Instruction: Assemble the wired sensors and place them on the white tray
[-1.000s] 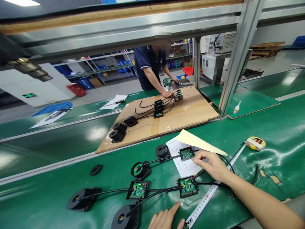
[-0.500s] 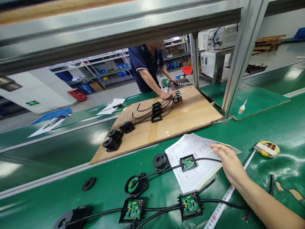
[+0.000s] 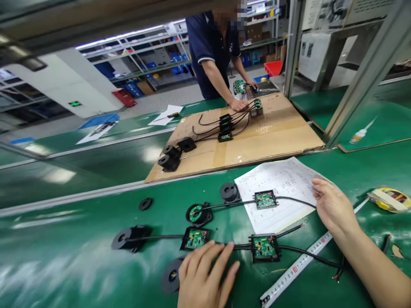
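Observation:
My left hand [image 3: 207, 276] is spread open above the green bench, its fingertips over the black cables between two open black housings with green circuit boards, the left housing [image 3: 195, 238] and the right housing [image 3: 265, 248]. My right hand [image 3: 335, 209] has curled fingers at the right edge of a printed sheet [image 3: 276, 175]. A black cable [image 3: 297, 199] runs from a smaller circuit-board housing [image 3: 266, 199] on the sheet to this hand; whether the fingers grip cable or paper is hidden. Beside my left hand sits a round black part [image 3: 171, 276].
A tape measure [image 3: 390, 199] lies with its blade [image 3: 297, 267] extended under my right forearm. Round black housings [image 3: 198, 214] stand on the bench [image 3: 80, 273]. Beyond, a co-worker [image 3: 213, 55] handles cabled boards on cardboard [image 3: 272, 141]. A metal post [image 3: 359, 72] rises at right.
My left hand has come into view from below, over the cables. My right hand stays by the sheet's right edge. The camera view has shifted, and the tape's blade end now shows.

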